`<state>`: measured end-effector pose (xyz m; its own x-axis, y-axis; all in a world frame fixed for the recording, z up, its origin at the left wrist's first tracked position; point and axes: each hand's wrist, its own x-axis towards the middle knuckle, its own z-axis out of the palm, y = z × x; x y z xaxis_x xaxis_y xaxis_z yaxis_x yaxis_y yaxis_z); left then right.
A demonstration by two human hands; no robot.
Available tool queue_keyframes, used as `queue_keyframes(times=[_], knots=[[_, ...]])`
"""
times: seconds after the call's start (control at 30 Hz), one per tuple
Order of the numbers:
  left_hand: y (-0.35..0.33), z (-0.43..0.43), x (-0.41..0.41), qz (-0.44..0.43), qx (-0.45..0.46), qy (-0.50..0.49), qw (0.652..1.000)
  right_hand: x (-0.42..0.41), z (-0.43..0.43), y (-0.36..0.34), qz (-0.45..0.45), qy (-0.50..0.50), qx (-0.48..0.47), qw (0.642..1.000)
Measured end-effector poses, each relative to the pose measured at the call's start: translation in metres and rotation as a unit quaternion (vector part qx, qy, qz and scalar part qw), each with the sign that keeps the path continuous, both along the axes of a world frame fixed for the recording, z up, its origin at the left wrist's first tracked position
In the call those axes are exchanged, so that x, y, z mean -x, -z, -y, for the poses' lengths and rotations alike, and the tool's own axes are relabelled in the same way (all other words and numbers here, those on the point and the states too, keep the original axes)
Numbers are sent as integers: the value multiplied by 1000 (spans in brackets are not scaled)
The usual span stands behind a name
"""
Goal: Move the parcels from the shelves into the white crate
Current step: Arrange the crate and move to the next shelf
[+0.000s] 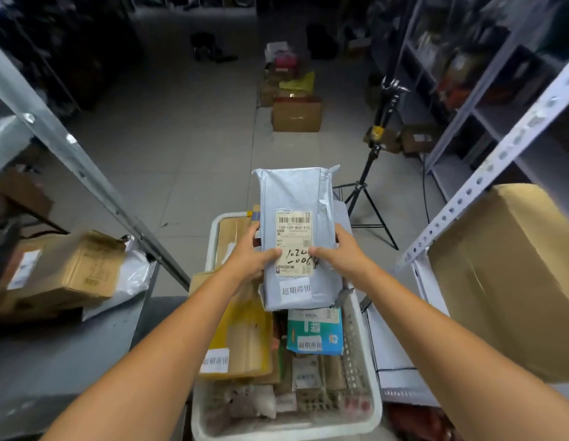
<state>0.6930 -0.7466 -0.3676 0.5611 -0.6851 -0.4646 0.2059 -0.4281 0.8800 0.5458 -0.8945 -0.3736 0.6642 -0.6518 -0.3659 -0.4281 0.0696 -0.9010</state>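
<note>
A grey plastic mailer parcel [296,195] with a white shipping label hangs above the white crate [369,405] in the middle of the view. My left hand [249,256] grips its left edge and my right hand [340,253] grips its right edge, thumbs on the label. The crate below holds several parcels, among them a yellow-brown box [245,338] and a teal packet [315,332]. The parcel hides the far end of the crate.
Grey metal shelving stands on both sides. A cardboard box [70,268] and a white bag lie on the left shelf; a large brown box [512,275] sits on the right shelf. A tripod [369,186] stands right of the crate. Boxes [297,114] sit on the tiled aisle floor ahead.
</note>
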Motion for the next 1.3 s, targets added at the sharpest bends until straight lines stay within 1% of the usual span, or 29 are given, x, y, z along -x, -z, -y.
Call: queue_keyframes(times=[0.27,0.5,0.7,0.87,1.0,1.13,1.2,1.3], knots=[[42,38,-33,5,-46,-1,999,-35,33,43,-39,-2,-32,999],[70,53,-52,3,-73,6,997,-54,44,73,-73,1,-40,997],[79,56,-61,-24,-90,14,996,-61,48,77,-99,-3,-17,995],[79,55,-65,-7,-106,44,993,-62,48,71,-142,-24,11,990],[70,53,-66,31,-115,86,989,-58,45,57,-183,-33,30,982],[51,49,-68,107,-119,140,977,-45,38,29,-210,-13,48,976],[39,48,-68,155,-130,175,964,-33,34,12,-226,0,60,972],[14,49,-66,233,-153,244,929,-6,23,-14,-249,13,86,965]])
